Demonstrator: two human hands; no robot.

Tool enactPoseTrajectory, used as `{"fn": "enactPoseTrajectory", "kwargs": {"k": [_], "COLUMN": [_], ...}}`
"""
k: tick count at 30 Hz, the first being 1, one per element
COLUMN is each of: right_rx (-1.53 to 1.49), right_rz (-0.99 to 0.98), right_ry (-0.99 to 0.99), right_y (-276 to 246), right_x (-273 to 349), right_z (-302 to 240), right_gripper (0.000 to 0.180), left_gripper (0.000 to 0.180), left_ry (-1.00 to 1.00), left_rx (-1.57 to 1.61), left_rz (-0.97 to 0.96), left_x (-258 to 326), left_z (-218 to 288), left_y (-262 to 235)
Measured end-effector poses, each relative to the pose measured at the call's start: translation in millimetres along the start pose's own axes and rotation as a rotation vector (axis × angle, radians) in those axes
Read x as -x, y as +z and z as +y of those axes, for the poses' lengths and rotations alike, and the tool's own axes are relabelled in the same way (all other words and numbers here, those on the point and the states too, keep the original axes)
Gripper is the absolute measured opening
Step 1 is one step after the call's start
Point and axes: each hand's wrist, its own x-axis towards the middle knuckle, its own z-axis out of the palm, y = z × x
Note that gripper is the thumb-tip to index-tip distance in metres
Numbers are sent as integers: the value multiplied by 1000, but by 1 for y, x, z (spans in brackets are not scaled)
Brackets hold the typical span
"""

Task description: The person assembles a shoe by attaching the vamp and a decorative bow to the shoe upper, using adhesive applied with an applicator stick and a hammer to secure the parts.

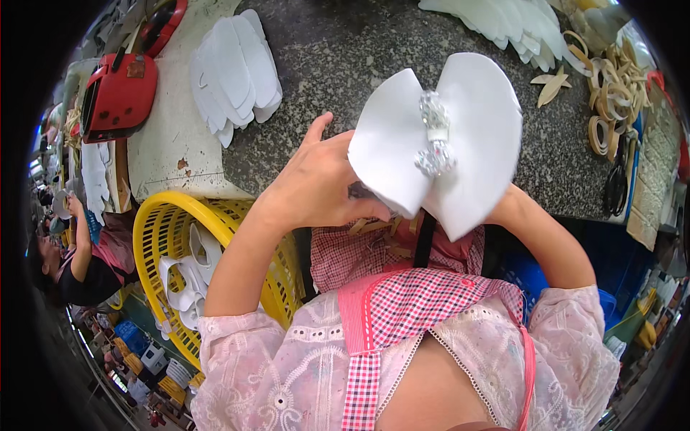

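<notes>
A white shoe part (478, 129) with two broad rounded flaps is held up over the table's front edge. Clear sparkling stones form a bow-like ornament (435, 135) between the flaps. My left hand (316, 179) grips the part at its lower left, thumb below and one finger raised away. Behind the right flap goes my right hand (506, 205); only its wrist edge shows, the fingers are hidden. A yellow basket (188, 203) by my left forearm holds white strappy shoes (188, 280).
White sole-shaped sheets (233, 72) lie stacked on the speckled table (316, 57), with more white pieces (510, 25) at the far right. Beside those are tan strips (607, 93) and black-handled scissors (616, 183). A red device (122, 93) stands left; another person (86, 251) works beyond.
</notes>
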Motion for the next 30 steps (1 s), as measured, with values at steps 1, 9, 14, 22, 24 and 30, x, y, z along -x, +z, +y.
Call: {"fn": "enactPoseTrajectory", "kwargs": {"k": [1,9,14,22,24,30], "right_rx": [41,-312,-401,-550,-469,469], "right_rz": [29,206,167,444,516,828], "right_ry": [-13,322,708,623,609,131], "right_y": [2,-2,5,0,1,-14], "right_x": [0,-13,-27,-58,-57,-78], "right_z": [0,-13,-13,0,-3,-34], "right_gripper": [26,29,43,64,70,81], "left_gripper": [37,29,33,31,31,21], "left_ry": [38,-158,-14,-307,-296,-138], "left_rx": [-36,456,184,-244,-241,-453], "left_rz": [71,228,837,683,622,439], "left_x": [-2,-42,-111,27,54,63], "left_z": [3,32,-44,-87,-98,-107], "left_y": [2,-21,1,-77,-74,-81]}}
